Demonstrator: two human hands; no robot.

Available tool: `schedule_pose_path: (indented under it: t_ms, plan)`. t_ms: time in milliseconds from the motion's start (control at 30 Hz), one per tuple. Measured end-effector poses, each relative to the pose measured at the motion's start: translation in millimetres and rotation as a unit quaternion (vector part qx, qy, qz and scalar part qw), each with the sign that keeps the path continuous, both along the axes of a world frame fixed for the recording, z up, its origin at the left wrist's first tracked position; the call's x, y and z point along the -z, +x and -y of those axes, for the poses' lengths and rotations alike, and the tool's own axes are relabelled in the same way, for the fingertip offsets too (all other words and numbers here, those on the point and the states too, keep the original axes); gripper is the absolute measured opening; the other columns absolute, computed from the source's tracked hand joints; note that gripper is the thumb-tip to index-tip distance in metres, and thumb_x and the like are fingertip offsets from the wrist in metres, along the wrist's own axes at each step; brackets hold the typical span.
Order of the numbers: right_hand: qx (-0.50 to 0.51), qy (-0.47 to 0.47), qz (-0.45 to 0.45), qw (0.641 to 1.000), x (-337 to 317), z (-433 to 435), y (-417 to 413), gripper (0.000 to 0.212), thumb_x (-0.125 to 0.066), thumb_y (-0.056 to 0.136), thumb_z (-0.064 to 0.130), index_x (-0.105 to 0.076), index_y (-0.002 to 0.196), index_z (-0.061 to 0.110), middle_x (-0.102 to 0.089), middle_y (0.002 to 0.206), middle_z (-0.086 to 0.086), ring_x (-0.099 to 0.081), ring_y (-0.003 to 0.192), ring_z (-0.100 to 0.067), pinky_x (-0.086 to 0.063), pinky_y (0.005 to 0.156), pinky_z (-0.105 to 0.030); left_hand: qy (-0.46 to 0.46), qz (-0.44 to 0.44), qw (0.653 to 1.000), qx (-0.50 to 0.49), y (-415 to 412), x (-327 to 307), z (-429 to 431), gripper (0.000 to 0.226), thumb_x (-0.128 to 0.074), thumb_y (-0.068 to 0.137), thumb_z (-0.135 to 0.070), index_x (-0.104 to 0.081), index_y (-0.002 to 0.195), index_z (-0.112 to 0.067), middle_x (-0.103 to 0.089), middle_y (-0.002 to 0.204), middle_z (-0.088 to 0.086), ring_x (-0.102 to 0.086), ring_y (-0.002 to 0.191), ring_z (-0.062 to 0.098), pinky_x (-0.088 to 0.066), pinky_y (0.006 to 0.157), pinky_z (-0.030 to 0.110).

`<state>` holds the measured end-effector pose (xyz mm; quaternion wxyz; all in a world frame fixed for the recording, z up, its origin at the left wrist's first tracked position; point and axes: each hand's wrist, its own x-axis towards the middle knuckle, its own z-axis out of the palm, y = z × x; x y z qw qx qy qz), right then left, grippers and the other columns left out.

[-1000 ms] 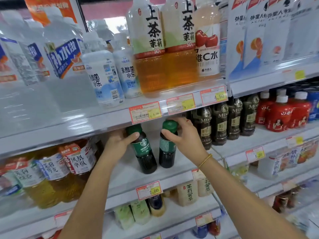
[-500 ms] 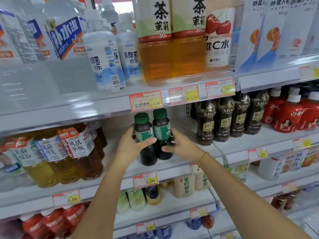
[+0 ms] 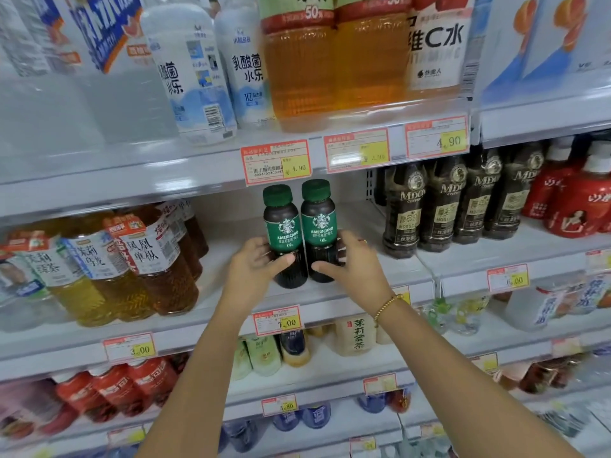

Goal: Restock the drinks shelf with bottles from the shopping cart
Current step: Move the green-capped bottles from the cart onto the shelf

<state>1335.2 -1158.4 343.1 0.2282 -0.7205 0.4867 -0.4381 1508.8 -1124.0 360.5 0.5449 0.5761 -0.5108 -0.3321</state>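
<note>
Two small dark coffee bottles with green caps and green labels stand upright side by side on the middle shelf (image 3: 357, 289), near its front edge, their sides touching or nearly so and their labels facing outward. The left hand (image 3: 254, 266) holds the left bottle (image 3: 283, 226) low down, below the label, with the thumb lying across the dark front and the fingers curled round the far left side. The right hand (image 3: 353, 269) holds the right bottle (image 3: 320, 223) in the same way, thumb across the front of the lower body and fingers wrapped round its right side; a gold bead bracelet (image 3: 388, 305) sits on that wrist. The bases of both bottles look to be down on the shelf surface. Left of them, across a bare stretch of shelf, stands a group of large tea bottles (image 3: 148, 259) with amber and yellow liquid. To the right, past a low divider, is a row of taller dark coffee bottles (image 3: 443, 206), and beyond those some red bottles with white caps (image 3: 578, 206). A price tag reading 7.00 (image 3: 277, 320) hangs on the shelf edge just below the hands, and one reading 4.90 (image 3: 276, 161) on the shelf above, which carries big amber tea bottles (image 3: 297, 71) and white milky drink bottles (image 3: 195, 77)
</note>
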Motion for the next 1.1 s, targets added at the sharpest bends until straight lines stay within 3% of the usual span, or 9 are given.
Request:
schedule_pose_path:
  t_ms: [100,200,267,467,600,733,867,967,1100]
  plan:
    - [-0.022,0.012,0.038,0.999,-1,0,0,0.059,-0.071,0.079,0.013,-0.042,0.131,0.012,-0.063,0.119,-0.008,-0.060,0.109,-0.021,-0.049,0.093,-0.036,0.005,0.056,0.998,0.031,0,-1,3,0.045,-0.070,0.080,-0.013,-0.054,0.122,-0.014,-0.061,0.115,-0.002,-0.059,0.104,0.016,-0.047,0.091,0.031]
    - [0.027,0.006,0.003,1.000,3,8,2,0.055,-0.071,0.079,0.017,-0.046,0.128,0.013,-0.063,0.117,-0.011,-0.058,0.110,-0.025,-0.048,0.090,-0.033,0.015,0.075,0.997,0.013,-3,0,11,0.047,-0.075,0.075,-0.012,-0.056,0.118,-0.013,-0.063,0.103,-0.004,-0.063,0.091,0.012,-0.052,0.082,0.029]
    - [0.062,0.014,-0.004,0.998,4,17,4,0.053,-0.071,0.079,0.018,-0.048,0.127,0.013,-0.062,0.114,-0.014,-0.055,0.109,-0.028,-0.046,0.087,-0.034,0.018,0.067,0.997,-0.013,-7,0,22,0.047,-0.077,0.072,-0.010,-0.057,0.114,-0.010,-0.063,0.099,-0.002,-0.060,0.082,0.010,-0.049,0.075,0.024]
    - [0.146,0.074,-0.007,0.986,-5,85,13,0.035,-0.070,0.079,0.019,-0.060,0.106,0.000,-0.067,0.107,-0.017,-0.062,0.103,-0.031,-0.050,0.083,-0.035,0.017,0.004,1.000,-0.018,-21,-4,94,0.043,-0.074,0.073,0.001,-0.057,0.112,0.001,-0.061,0.107,0.007,-0.059,0.091,0.019,-0.052,0.067,0.019]
    - [0.166,0.111,0.039,0.979,-12,125,18,0.041,-0.068,0.080,0.014,-0.055,0.116,0.001,-0.064,0.116,-0.017,-0.059,0.109,-0.031,-0.047,0.085,-0.032,0.030,-0.011,0.999,-0.028,-26,4,138,0.035,-0.079,0.070,-0.013,-0.057,0.096,-0.018,-0.066,0.105,0.011,-0.065,0.089,0.024,-0.056,0.080,0.040]
    - [0.193,0.124,0.091,0.969,-9,157,24,0.039,-0.067,0.079,0.014,-0.058,0.115,0.001,-0.064,0.118,-0.018,-0.059,0.111,-0.031,-0.049,0.091,-0.036,0.048,0.030,0.998,-0.034,-29,8,166,0.040,-0.081,0.058,-0.035,-0.071,0.089,-0.012,-0.072,0.099,0.014,-0.069,0.089,0.024,-0.056,0.085,0.041]
    - [0.220,0.134,0.103,0.961,-2,178,25,0.036,-0.067,0.081,0.019,-0.062,0.111,0.000,-0.065,0.116,-0.017,-0.060,0.109,-0.030,-0.050,0.090,-0.035,0.027,0.042,0.997,-0.055,-32,11,189,0.038,-0.080,0.068,-0.019,-0.070,0.101,-0.002,-0.071,0.102,0.014,-0.068,0.094,0.023,-0.053,0.088,0.040]
    - [0.232,0.128,0.087,0.960,-1,188,26,0.032,-0.063,0.083,0.018,-0.063,0.111,0.002,-0.066,0.116,-0.015,-0.061,0.109,-0.029,-0.050,0.091,-0.033,0.017,0.056,0.997,-0.054,-35,12,196,0.038,-0.077,0.072,-0.009,-0.066,0.107,0.000,-0.068,0.110,0.014,-0.063,0.097,0.018,-0.049,0.091,0.031]
    - [0.235,0.105,0.080,0.963,4,194,27,0.027,-0.058,0.087,0.010,-0.063,0.113,0.005,-0.066,0.116,-0.014,-0.061,0.109,-0.028,-0.049,0.092,-0.032,0.007,0.040,0.997,-0.065,-36,17,206,0.037,-0.076,0.073,-0.008,-0.065,0.107,-0.001,-0.067,0.112,0.014,-0.063,0.096,0.018,-0.047,0.089,0.028]
